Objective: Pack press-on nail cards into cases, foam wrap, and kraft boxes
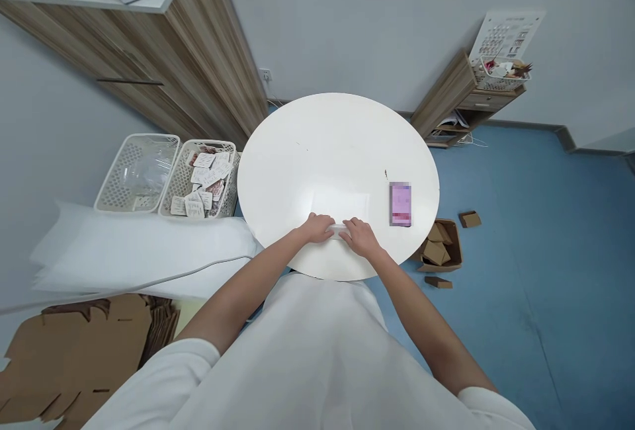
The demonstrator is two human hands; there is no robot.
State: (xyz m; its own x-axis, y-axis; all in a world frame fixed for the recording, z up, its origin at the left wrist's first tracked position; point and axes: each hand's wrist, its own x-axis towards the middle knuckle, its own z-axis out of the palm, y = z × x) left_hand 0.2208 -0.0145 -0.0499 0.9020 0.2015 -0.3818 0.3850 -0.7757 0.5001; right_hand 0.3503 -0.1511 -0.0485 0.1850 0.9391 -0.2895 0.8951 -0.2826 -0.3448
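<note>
My left hand (pixel 317 227) and my right hand (pixel 360 235) rest close together near the front of a round white table (pixel 337 126). Between them lies a small whitish, partly see-through bundle (pixel 338 232), gripped at its two ends by my bent fingers. A thin, pale sheet (pixel 342 205) seems to stretch flat from it across the tabletop, barely visible against the white. Whether something is wrapped inside the bundle cannot be made out. To the right of my right hand lies a phone (pixel 400 204) with a blurred pink and purple screen.
Left of the table stand a basket of cards (pixel 233 202) and a basket of clear plastic (pixel 103 193). Nearer are white sheets (pixel 149 245), crossed by a cable (pixel 198 272), and flat cardboard (pixel 84 350). Right, on the floor, a carton (pixel 457 255) holds small brown boxes.
</note>
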